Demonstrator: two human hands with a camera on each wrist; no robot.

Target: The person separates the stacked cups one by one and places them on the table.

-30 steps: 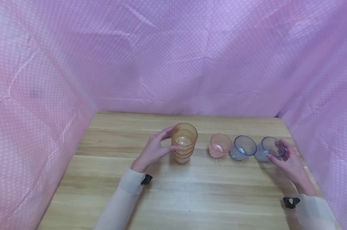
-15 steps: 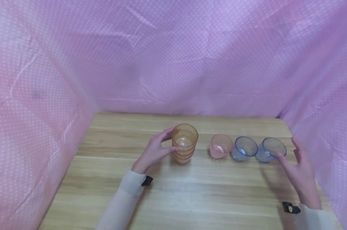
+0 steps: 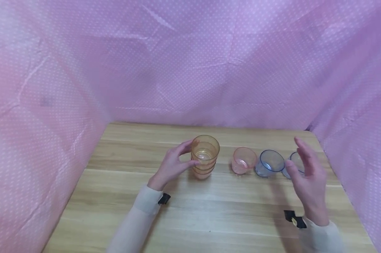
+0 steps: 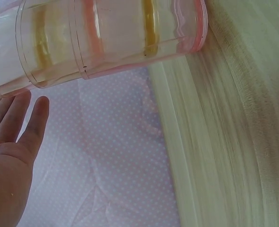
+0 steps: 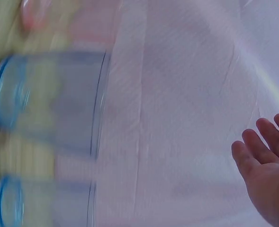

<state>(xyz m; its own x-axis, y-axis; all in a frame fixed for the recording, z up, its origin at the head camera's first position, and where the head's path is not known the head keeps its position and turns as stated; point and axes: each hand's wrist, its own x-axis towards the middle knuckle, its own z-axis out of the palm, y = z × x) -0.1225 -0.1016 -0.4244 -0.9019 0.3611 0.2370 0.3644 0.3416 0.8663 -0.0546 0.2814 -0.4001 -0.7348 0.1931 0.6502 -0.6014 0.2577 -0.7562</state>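
A stack of clear plastic cups (image 3: 204, 165), yellow and pink by turns, stands upright on the table. My left hand (image 3: 172, 163) holds it near the top, thumb in front and fingers behind the yellow upper cup; the left wrist view shows the cups (image 4: 115, 38) nested, with the hand (image 4: 11, 146) at their rim end. My right hand (image 3: 310, 179) is raised with nothing in it, fingers spread, partly covering the rightmost blue cup (image 3: 297, 162). Left of that stand another blue cup (image 3: 266, 168) and a pink cup (image 3: 239, 167), both upright.
The wooden table (image 3: 190, 218) bears all the cups. A pink dotted cloth (image 3: 190, 70) hangs behind it and along both sides. The single cups form a row right of the stack, with a gap between.
My right hand has let go of the rightmost blue cup, drawn back from it, then risen and shifted left. The left hand has stayed on the stack.
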